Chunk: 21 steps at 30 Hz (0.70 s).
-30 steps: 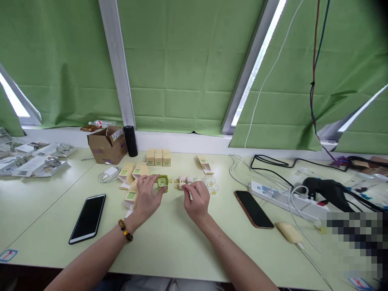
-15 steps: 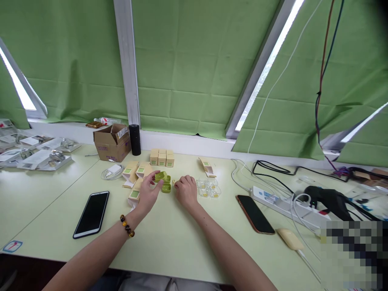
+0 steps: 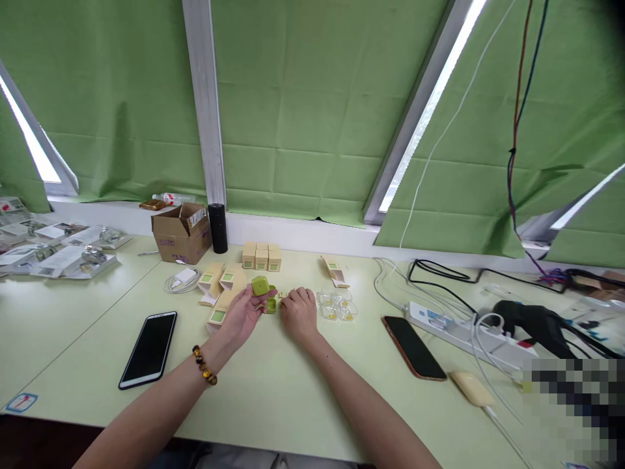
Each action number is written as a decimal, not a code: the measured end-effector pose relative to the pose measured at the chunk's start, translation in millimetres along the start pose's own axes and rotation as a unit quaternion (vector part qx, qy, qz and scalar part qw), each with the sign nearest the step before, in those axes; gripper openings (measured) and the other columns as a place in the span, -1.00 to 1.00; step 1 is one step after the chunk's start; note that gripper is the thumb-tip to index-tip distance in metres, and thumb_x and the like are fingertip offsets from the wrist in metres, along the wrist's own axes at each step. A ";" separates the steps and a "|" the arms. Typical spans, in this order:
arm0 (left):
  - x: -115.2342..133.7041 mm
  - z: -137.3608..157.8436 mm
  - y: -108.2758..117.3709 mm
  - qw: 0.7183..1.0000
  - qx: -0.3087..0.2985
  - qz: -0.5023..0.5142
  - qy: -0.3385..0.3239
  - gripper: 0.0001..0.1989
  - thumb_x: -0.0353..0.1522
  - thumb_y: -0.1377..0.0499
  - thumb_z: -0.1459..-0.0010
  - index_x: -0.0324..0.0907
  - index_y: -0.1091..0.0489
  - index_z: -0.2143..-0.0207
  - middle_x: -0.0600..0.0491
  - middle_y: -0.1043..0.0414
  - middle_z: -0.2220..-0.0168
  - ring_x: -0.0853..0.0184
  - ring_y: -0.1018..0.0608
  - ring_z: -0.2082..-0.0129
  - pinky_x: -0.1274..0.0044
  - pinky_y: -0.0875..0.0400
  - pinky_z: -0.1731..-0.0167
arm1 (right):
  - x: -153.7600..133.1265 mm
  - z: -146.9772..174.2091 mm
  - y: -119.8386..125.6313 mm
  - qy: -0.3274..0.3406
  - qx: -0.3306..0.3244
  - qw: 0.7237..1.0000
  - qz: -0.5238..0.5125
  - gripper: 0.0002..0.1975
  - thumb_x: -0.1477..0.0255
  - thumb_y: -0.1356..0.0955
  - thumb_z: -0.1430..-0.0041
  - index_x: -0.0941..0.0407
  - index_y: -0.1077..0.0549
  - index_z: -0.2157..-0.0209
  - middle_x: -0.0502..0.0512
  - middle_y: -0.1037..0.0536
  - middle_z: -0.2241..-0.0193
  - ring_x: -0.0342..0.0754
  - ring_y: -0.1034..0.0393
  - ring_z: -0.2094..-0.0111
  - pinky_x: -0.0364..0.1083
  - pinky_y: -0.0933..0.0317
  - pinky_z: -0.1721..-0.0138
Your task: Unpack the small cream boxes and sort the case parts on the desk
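My left hand (image 3: 241, 316) is closed on a small green plastic box (image 3: 260, 285), held just above the table with its flat rounded face showing. Part of another green box (image 3: 271, 305) shows on the table beside those fingertips. My right hand (image 3: 299, 312) rests on the table with its fingers bent and pressed together; whatever they pinch is hidden. Tiny gold-coloured pieces (image 3: 281, 295) lie by its fingertips. To its right stand several clear plastic cups (image 3: 336, 305) with yellow bits inside.
Opened cardboard packets (image 3: 211, 280) lie behind my left hand, small closed boxes (image 3: 262, 256) farther back. A phone (image 3: 149, 348) lies left, another phone (image 3: 414, 347) right, near a power strip (image 3: 463, 335). A carton (image 3: 180, 236) and black cylinder (image 3: 217, 228) stand at the back.
My left hand has rolled over, turning the green box so its flat face shows instead of its hollow. My right hand has stayed nearly in place.
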<state>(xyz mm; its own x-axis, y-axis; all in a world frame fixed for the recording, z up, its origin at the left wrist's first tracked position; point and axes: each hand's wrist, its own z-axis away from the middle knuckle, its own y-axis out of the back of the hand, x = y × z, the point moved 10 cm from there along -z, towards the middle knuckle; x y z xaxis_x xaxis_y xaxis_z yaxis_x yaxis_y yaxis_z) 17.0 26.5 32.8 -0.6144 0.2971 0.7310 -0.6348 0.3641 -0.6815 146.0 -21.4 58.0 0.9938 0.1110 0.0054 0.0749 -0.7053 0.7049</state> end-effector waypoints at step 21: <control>17.5 -0.3 5.5 0.999 0.021 -0.009 -0.025 -0.74 -0.24 -0.37 -0.19 -0.15 -0.36 0.27 -0.14 -0.61 0.09 0.37 -0.51 0.39 0.51 -0.37 0.43 | -52.6 56.8 20.4 0.082 -0.207 0.954 -0.200 -0.84 0.47 -0.33 -0.35 0.07 -0.54 0.32 0.00 -0.63 0.44 -0.11 -0.45 0.42 -0.12 0.02 0.38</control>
<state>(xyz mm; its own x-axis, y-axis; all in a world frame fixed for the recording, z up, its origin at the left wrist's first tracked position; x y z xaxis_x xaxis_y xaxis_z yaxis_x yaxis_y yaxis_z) 2.9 33.9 41.8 -0.6249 0.2458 0.7410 -0.6640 0.3318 -0.6700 100.0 -81.4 31.9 0.8639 0.4457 -0.2346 0.3721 -0.2507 0.8937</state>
